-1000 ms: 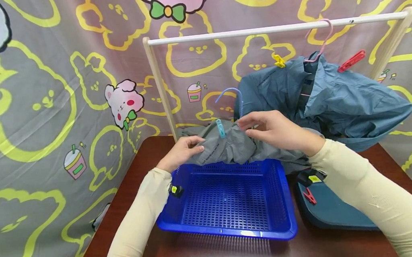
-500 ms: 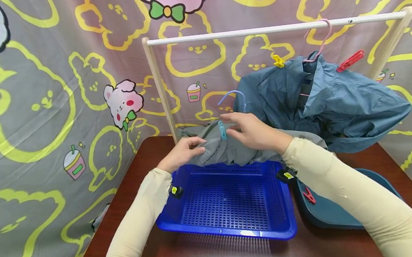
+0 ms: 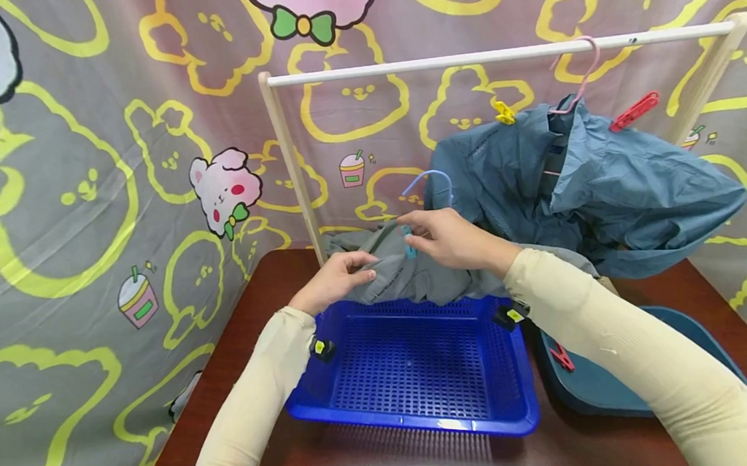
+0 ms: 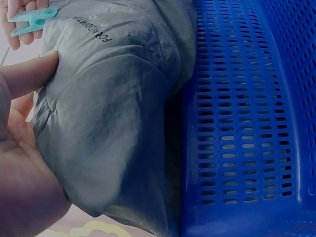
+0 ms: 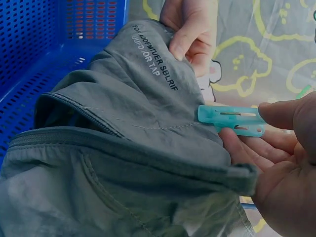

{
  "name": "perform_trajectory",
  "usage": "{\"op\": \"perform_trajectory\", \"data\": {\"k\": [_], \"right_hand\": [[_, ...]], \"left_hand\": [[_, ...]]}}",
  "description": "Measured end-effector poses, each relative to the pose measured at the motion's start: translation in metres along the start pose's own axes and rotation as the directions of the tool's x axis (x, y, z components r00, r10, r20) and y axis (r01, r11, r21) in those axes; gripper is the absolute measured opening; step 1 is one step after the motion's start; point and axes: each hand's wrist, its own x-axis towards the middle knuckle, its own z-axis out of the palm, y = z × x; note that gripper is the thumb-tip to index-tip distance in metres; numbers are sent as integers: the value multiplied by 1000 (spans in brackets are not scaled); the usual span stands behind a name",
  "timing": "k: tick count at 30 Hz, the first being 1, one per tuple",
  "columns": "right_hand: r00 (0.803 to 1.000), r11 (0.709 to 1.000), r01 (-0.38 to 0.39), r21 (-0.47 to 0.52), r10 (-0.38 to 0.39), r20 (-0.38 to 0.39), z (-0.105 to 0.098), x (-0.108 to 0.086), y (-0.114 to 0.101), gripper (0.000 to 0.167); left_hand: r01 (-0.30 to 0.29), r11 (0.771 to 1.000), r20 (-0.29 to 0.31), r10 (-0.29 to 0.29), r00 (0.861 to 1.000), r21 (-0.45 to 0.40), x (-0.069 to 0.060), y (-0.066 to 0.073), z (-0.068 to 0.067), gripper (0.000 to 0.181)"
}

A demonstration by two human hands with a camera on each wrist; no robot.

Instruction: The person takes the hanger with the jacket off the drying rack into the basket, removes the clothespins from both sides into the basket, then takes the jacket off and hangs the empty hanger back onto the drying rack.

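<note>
A grey zip-front jacket (image 3: 443, 279) with printed lettering lies bunched over the back edge of a blue perforated basket (image 3: 415, 427). At its left part, my left hand (image 3: 334, 280) pinches the cloth, thumb on top and fingers behind. A teal clothespin (image 5: 229, 119) is clipped on the jacket's edge at the shoulder seam. My right hand (image 3: 460, 241) holds that clothespin, its thumb on one arm and fingers under the other. The blue hook of a hanger (image 3: 431, 176) sticks up behind my right hand; the rest of the hanger is hidden.
A white-barred rack (image 3: 439, 62) spans the back. From it a blue jacket (image 3: 639, 175) hangs on a pink hanger (image 3: 588, 73), with yellow (image 3: 504, 112) and red (image 3: 634, 111) clothespins. A dark teal tray (image 3: 629, 388) at right bears a red clothespin (image 3: 562, 356).
My right hand has moved left along the jacket and now holds the teal clothespin. The blue hook has shifted slightly right and down. My left hand stays on the cloth.
</note>
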Motion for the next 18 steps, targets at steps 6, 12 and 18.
{"op": "perform_trajectory", "data": {"k": [6,12,18], "right_hand": [[998,999,40,-7,-40,-41,-1,-2,0,30],[995,997,75,11,-74,-73,-1,-5,3,26],[989,994,104,15,-102,-102,-1,-7,4,24]], "left_hand": [[-8,1000,-9,8,1000,-2,0,0,1,30],[-9,1000,-3,9,1000,-2,-1,5,0,30],[-10,1000,3,10,1000,9,-3,8,0,30]]}}
